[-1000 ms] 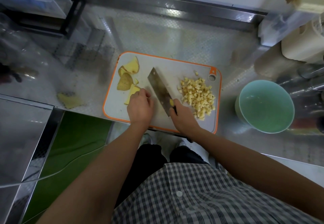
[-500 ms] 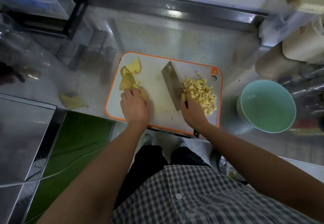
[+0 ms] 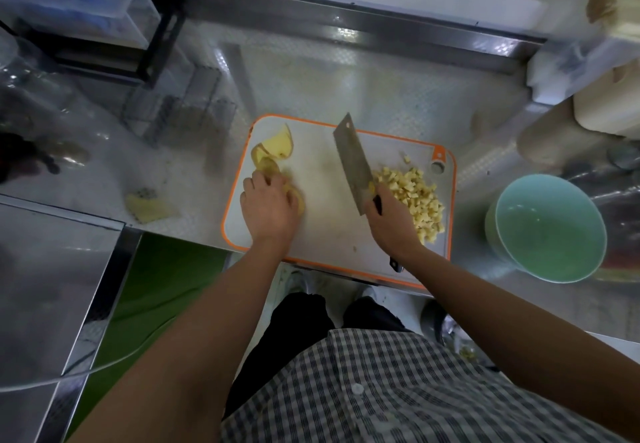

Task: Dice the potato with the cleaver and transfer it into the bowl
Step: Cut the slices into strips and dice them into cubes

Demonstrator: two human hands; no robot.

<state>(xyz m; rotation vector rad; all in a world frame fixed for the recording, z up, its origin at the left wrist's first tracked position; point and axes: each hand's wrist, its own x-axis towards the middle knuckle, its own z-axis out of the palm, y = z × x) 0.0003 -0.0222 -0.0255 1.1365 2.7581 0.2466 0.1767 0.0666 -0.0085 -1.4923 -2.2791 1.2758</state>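
Observation:
A white cutting board (image 3: 329,207) with an orange rim lies on the steel counter. Several potato slices (image 3: 275,146) sit at its far left corner. My left hand (image 3: 268,208) lies over more slices, its fingers curled on them. A pile of diced potato (image 3: 414,196) covers the board's right side. My right hand (image 3: 391,222) grips the black handle of the cleaver (image 3: 353,162), whose blade lies against the left edge of the dice pile. A pale green bowl (image 3: 509,207) stands to the right of the board, with nothing in it.
A potato scrap (image 3: 147,205) lies on the counter left of the board. A black rack with clear boxes (image 3: 93,16) stands at the back left. Beige containers (image 3: 602,113) crowd the back right. The counter edge runs just under the board.
The cleaver moved right across the board and now rests against the dice pile. My left hand shifted left and back onto the remaining slices.

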